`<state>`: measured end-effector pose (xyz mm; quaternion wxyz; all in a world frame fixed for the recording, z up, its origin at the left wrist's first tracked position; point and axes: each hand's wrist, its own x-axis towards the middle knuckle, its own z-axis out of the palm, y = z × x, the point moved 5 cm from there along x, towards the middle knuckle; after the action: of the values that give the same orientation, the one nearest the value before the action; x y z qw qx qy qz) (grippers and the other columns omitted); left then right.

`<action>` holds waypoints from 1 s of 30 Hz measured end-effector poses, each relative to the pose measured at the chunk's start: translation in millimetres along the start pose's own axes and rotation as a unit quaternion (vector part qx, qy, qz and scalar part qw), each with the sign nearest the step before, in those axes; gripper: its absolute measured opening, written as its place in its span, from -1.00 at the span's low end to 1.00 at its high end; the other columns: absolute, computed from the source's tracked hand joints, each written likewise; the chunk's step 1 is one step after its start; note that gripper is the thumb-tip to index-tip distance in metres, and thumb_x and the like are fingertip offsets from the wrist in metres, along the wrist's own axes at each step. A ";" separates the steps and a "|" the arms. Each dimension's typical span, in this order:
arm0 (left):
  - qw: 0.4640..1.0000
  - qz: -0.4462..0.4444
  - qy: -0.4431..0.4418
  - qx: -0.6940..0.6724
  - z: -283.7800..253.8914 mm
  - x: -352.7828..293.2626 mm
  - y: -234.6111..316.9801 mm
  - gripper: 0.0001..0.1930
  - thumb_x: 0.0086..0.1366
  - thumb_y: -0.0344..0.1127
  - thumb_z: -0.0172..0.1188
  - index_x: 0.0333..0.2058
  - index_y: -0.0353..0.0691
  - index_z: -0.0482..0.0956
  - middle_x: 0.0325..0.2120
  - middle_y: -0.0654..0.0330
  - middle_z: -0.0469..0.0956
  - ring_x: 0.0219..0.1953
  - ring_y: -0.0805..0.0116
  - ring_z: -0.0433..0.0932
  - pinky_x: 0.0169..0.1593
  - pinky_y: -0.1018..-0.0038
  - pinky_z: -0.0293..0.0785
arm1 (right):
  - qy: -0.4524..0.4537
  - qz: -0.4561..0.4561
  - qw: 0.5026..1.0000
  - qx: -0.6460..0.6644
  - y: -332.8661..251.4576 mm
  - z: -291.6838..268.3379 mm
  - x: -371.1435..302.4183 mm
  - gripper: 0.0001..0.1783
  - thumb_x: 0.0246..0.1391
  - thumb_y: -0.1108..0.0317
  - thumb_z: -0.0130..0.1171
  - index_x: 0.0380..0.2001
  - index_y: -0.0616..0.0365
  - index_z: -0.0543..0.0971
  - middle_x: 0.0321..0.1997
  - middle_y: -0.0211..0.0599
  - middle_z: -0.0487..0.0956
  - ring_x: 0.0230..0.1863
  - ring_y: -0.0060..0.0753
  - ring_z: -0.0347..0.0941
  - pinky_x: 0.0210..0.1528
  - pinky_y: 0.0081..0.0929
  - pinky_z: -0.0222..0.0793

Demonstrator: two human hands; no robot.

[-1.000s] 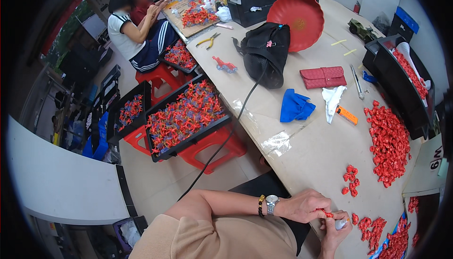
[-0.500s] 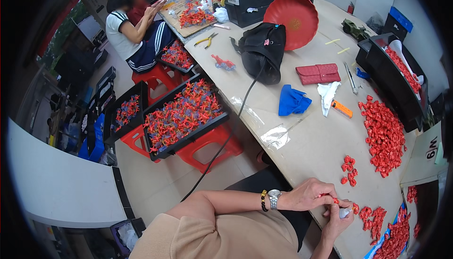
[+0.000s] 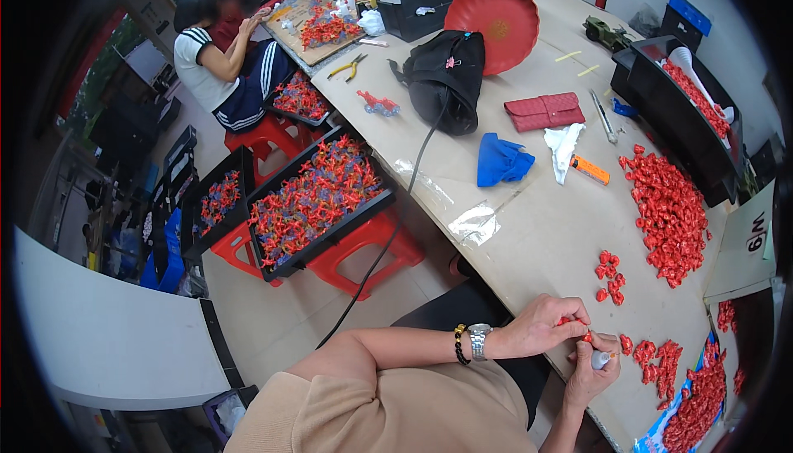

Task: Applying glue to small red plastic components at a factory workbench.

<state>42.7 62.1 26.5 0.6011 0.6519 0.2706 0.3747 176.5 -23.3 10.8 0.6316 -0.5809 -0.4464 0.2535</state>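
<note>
My left hand (image 3: 547, 323), with a watch and a bead bracelet on its wrist, pinches a small red plastic piece (image 3: 587, 337) over the table's near edge. Close against it, my right hand (image 3: 591, 377) is closed around a small white squeeze bottle (image 3: 600, 360). The fingertips of both hands almost meet at the red piece, so its shape is partly hidden. Short rows of red pieces (image 3: 658, 364) lie just right of my hands. A little group of similar pieces (image 3: 610, 278) lies beyond them.
A large heap of red pieces (image 3: 666, 218) covers the table's right side, beside a black bin (image 3: 661, 114). Farther off lie a blue cloth (image 3: 501, 161), a red wallet (image 3: 545, 112) and a black bag (image 3: 450, 81). Trays of red-and-blue figures (image 3: 318, 205) rest on stools; two people sit beyond.
The view has shifted slightly. My hands stay together at the red piece, and the white bottle has turned a little in my right hand.
</note>
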 end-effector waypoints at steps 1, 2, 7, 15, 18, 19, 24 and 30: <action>1.000 -0.002 -0.002 0.000 0.4 -0.1 -0.3 -0.89 0.25 -0.45 0.14 -0.33 -0.39 0.50 -0.52 0.10 0.59 -0.47 0.43 0.56 -0.37 0.53 0.45 | -0.001 0.004 1.000 -0.003 0.1 -0.3 0.3 -0.88 0.02 0.55 0.26 -0.40 0.27 0.50 -0.40 -0.27 0.48 -0.59 -0.65 0.34 -0.57 -0.73 0.29; 1.000 -0.004 -0.003 0.000 0.5 -0.3 -1.1 -0.89 0.25 -0.45 0.14 -0.33 -0.39 0.50 -0.52 0.10 0.59 -0.47 0.43 0.56 -0.37 0.53 0.45 | -0.002 0.008 1.000 -0.006 0.3 -0.5 0.6 -0.88 0.02 0.54 0.26 -0.41 0.27 0.50 -0.41 -0.28 0.48 -0.59 -0.65 0.34 -0.57 -0.73 0.29; 1.000 -0.002 -0.017 0.007 2.0 -1.3 -5.0 -0.91 0.25 -0.45 0.13 -0.37 -0.38 0.49 -0.53 0.08 0.60 -0.48 0.40 0.58 -0.38 0.51 0.45 | -0.013 0.009 1.000 -0.008 -0.3 0.3 1.0 -0.86 0.01 0.52 0.28 -0.44 0.26 0.49 -0.45 -0.28 0.48 -0.60 -0.65 0.33 -0.58 -0.73 0.26; 1.000 0.005 -0.023 0.005 2.4 -2.2 -8.8 -0.91 0.24 -0.46 0.13 -0.39 -0.39 0.50 -0.55 0.07 0.60 -0.49 0.39 0.59 -0.40 0.51 0.45 | -0.022 -0.001 0.999 -0.026 -0.5 1.7 0.4 -0.83 0.01 0.51 0.30 -0.47 0.24 0.47 -0.47 -0.29 0.47 -0.60 -0.64 0.32 -0.59 -0.72 0.23; 1.000 0.008 -0.024 -0.009 1.5 -2.5 -9.3 -0.91 0.24 -0.46 0.13 -0.39 -0.39 0.49 -0.54 0.07 0.60 -0.49 0.39 0.59 -0.40 0.52 0.45 | -0.026 0.002 0.999 -0.023 0.7 2.3 0.4 -0.82 0.00 0.52 0.30 -0.47 0.24 0.46 -0.48 -0.30 0.46 -0.59 -0.63 0.31 -0.59 -0.71 0.22; 0.999 0.009 -0.027 -0.019 1.7 -2.5 -8.9 -0.91 0.24 -0.47 0.14 -0.40 -0.38 0.49 -0.54 0.07 0.60 -0.49 0.38 0.59 -0.40 0.52 0.45 | -0.028 -0.003 0.999 -0.033 2.1 0.8 -0.2 -0.82 -0.01 0.52 0.31 -0.48 0.24 0.46 -0.49 -0.29 0.46 -0.58 -0.62 0.32 -0.58 -0.70 0.22; 0.999 0.035 -0.014 -0.015 3.0 -2.3 -7.0 -0.91 0.19 -0.46 0.14 -0.44 -0.39 0.48 -0.58 0.04 0.58 -0.54 0.28 0.57 -0.45 0.46 0.43 | -0.031 -0.004 0.998 -0.048 1.1 -0.5 -1.0 -0.81 -0.03 0.53 0.32 -0.48 0.23 0.45 -0.50 -0.28 0.46 -0.55 -0.60 0.32 -0.57 -0.68 0.23; 0.999 0.032 -0.027 -0.002 2.1 -2.0 -9.0 -0.90 0.25 -0.45 0.14 -0.41 -0.38 0.48 -0.55 0.05 0.60 -0.51 0.34 0.60 -0.43 0.50 0.45 | -0.027 0.006 0.999 -0.039 0.7 0.3 -0.3 -0.80 -0.03 0.53 0.33 -0.50 0.24 0.45 -0.50 -0.28 0.46 -0.54 -0.59 0.33 -0.56 -0.69 0.23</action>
<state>44.1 60.5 17.3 0.5970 0.6690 0.2331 0.3764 176.3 -23.2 10.0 0.5946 -0.6013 -0.4689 0.2550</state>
